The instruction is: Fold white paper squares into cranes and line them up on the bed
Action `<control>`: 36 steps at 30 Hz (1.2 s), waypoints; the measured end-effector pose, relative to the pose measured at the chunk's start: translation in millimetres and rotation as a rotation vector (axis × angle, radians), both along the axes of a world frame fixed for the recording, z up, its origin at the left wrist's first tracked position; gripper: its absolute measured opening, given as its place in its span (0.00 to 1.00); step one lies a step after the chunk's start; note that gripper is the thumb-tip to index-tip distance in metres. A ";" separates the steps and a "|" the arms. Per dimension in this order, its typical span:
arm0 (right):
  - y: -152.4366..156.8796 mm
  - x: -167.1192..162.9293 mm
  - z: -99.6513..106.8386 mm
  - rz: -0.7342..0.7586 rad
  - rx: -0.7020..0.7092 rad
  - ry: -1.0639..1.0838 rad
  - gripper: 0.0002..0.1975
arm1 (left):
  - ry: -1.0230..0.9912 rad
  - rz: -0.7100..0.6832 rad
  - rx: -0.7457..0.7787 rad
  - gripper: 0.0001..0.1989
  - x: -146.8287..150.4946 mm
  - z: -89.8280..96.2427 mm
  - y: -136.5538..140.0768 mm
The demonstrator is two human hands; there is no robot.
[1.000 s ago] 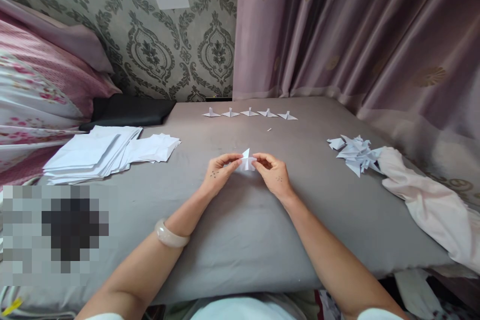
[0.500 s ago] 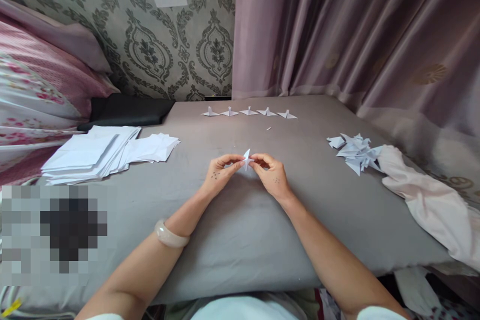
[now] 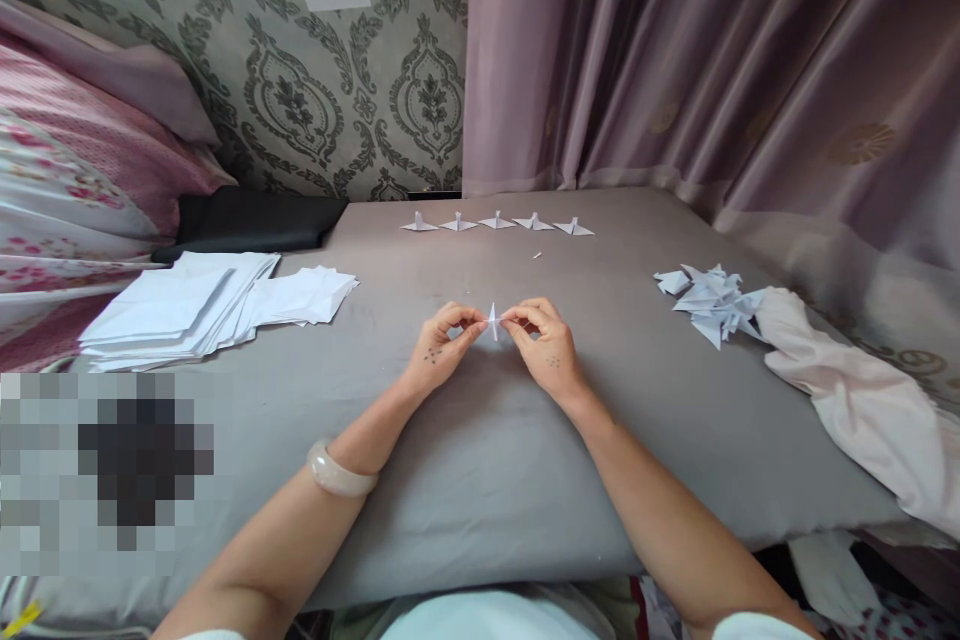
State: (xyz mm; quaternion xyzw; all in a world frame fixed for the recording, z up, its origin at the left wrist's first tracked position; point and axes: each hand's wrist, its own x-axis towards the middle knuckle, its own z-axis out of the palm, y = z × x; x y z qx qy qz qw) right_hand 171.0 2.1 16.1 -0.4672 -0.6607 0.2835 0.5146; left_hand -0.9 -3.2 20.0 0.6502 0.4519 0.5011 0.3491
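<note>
Between my two hands is a small white origami paper crane (image 3: 493, 322), seen nearly edge-on as a thin upright shape. My left hand (image 3: 448, 345) pinches its left side between thumb and forefinger. On the opposite side, my right hand (image 3: 541, 345) pinches it the same way. Both hands are closed at the fingertips, over the middle of the grey-covered table (image 3: 480, 480). Beyond them a row of several folded paper cranes (image 3: 497, 220) stands with wings spread. The fingertips partly cover the ends of the held crane.
Stacked white paper sheets (image 3: 165, 305) lie at the left, with smaller paper squares (image 3: 307, 295) beside them. A heap of folded paper cranes (image 3: 718, 305) is at the right, touching a pale cloth (image 3: 847, 390). A black folded item (image 3: 262, 220) lies back left. Curtains (image 3: 637, 50) hang behind.
My hands have drawn slightly apart, and the held crane shows narrower between them. The row, the heap and the paper stacks stay in place.
</note>
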 end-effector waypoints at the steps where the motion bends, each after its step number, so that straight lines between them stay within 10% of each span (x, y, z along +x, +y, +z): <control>1: -0.2 -0.3 0.3 0.011 0.011 0.000 0.05 | 0.006 -0.014 0.009 0.09 0.2 0.5 -0.3; 16: -7.8 1.9 10.9 0.231 -0.038 -0.109 0.06 | -0.112 -0.187 -0.085 0.08 -2.6 4.3 -3.1; 36: -9.7 -6.4 5.6 0.152 -0.226 0.086 0.08 | -0.451 -0.112 -0.327 0.18 7.2 3.1 -2.8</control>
